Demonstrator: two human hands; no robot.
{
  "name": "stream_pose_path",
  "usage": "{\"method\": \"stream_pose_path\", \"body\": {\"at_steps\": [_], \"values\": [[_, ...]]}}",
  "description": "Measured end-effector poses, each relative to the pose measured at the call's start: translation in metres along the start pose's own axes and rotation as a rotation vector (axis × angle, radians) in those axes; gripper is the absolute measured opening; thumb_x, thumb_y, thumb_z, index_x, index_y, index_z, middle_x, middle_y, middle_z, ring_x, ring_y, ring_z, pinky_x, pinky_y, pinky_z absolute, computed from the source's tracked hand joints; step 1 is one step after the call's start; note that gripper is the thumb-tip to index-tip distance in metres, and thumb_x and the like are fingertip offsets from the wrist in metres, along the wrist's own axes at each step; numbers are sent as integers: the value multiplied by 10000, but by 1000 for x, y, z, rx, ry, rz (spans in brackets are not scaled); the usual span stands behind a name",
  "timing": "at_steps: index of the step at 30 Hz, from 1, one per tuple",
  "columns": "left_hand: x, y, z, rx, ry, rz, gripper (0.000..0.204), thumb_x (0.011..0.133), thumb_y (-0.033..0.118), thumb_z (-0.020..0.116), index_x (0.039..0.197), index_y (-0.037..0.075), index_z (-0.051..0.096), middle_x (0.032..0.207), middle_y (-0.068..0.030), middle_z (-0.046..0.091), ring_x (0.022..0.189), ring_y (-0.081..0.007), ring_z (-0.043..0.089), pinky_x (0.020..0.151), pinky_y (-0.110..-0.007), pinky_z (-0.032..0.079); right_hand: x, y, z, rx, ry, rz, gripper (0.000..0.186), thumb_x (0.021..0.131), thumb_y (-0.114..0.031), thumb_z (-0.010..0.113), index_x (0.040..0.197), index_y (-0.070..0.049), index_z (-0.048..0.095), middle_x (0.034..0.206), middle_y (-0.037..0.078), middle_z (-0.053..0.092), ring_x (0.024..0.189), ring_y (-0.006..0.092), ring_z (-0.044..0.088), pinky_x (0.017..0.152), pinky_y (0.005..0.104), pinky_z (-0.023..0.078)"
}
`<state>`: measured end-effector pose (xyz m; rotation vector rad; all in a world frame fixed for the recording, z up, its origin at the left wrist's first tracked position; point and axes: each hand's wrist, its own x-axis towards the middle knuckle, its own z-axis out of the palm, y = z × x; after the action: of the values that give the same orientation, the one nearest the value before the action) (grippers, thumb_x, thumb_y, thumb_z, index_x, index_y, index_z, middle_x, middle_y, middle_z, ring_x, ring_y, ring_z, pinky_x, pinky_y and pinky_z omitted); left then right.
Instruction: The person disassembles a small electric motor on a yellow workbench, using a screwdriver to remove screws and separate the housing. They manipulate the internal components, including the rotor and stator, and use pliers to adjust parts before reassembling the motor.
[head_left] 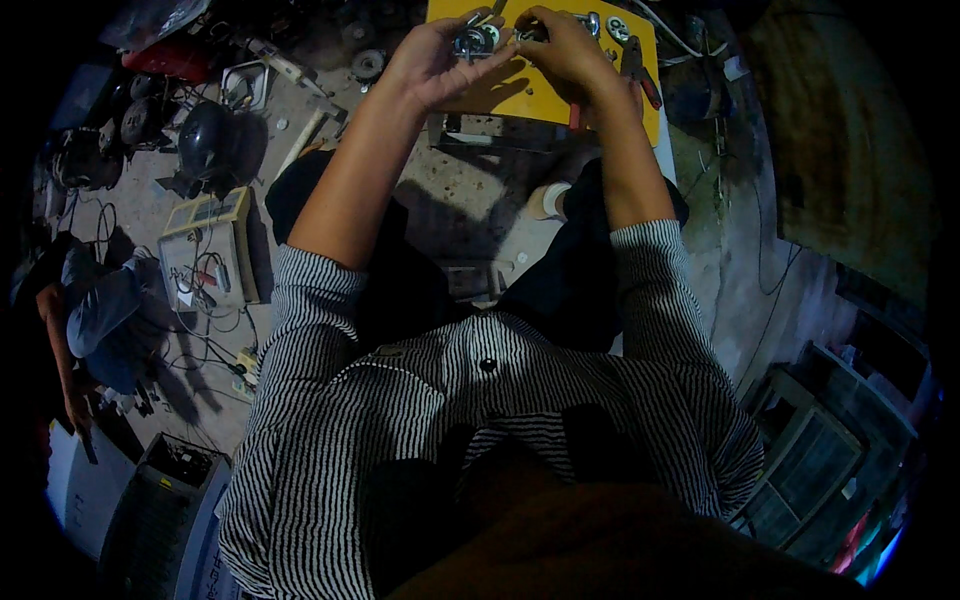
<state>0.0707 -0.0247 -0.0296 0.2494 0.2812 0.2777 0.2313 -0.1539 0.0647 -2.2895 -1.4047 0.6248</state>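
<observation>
A small metal part (472, 40) is pinched in the left hand (435, 62); right hand (562, 45) fingers, seemingly curled, touch its right side.

Dim workshop: dusty concrete floor (455, 195) strewn with cables and dark machine parts (205, 140); stained wall (830, 150) right, perhaps rusted metal.

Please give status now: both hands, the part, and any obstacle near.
Left hand shut on small metal part. Right hand touching it, grip unclear. Both over yellow board. Red-handled pliers lie beside right hand.
</observation>
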Motion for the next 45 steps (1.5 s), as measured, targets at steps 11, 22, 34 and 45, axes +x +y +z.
{"method": "stream_pose_path", "body": {"at_steps": [11,22,34,45], "values": [[1,-1,2,3,15,24,366,1093,170,367,1348,-77,457,1296,-274,565,1217,-402,598,1094,-575,497,12,23,9,-45,23,-42,383,922,-223,739,1220,-5,637,1178,205,664,1101,368,645,930,459,528],[-4,-1,10,27,44,44,368,1093,166,363,1342,-74,488,1305,-266,562,1209,-396,604,1095,-575,498,14,35,15,-21,81,-76,385,905,-277,752,1169,-10,666,1121,200,701,1030,354,679,874,432,537],[-2,0,5,34,14,39,392,1097,177,324,1366,-74,461,1313,-276,560,1216,-398,605,1102,-576,489,11,49,27,-228,214,-227,400,865,-406,749,1115,-96,714,1033,161,735,988,375,701,852,471,545],[-12,-18,44,148,166,60,438,1100,232,343,1398,-87,384,1296,-286,549,1201,-428,601,1091,-590,492,-12,4,-18,259,139,77,340,956,-227,713,1201,-2,646,1117,181,701,1027,300,679,870,403,536]]}}
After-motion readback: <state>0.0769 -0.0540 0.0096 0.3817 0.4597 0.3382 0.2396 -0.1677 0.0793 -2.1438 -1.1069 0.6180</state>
